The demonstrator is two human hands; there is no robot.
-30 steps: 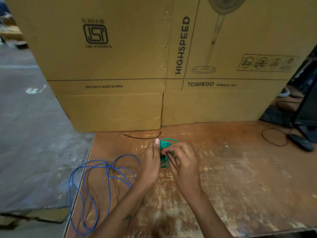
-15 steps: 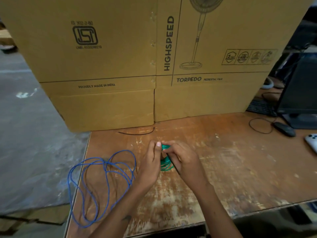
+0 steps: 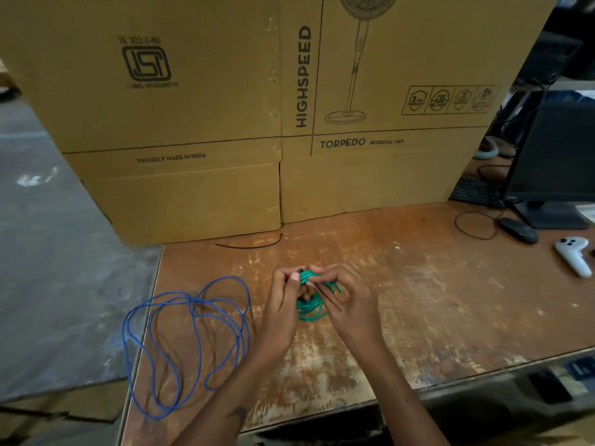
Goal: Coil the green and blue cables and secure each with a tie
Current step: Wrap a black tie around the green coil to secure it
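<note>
A big cardboard box (image 3: 199, 107) printed with a pedestal fan stands along the far edge of the worn wooden surface (image 3: 434, 300), filling most of the background. At the far right corner sits a dark monitor (image 3: 557, 156) with a keyboard (image 3: 476, 191) behind it, a black mouse (image 3: 518, 230) in front and a white controller (image 3: 574, 254) near the right edge.

The blue cable (image 3: 190, 342) lies loose in wide, uneven loops at the left edge of the surface, some loops hanging just past that edge, untied and apart from both hands.

The person's forearms come in from the near edge and meet around the middle of the surface. The left hand (image 3: 283, 304) has its fingers closed on the top of the green cable (image 3: 310, 309), thumb pressed against the bundle. The right hand (image 3: 351, 304) has its fingers pinched on the same bundle from the other side, with a thin dark strip, which looks like a tie, running under them; it is partly hidden. The green cable is gathered into a small tight coil held just above the surface between the two hands.

A black cable tie (image 3: 249, 243) lies flat near the far edge, just in front of the box, well apart from the hands.
</note>
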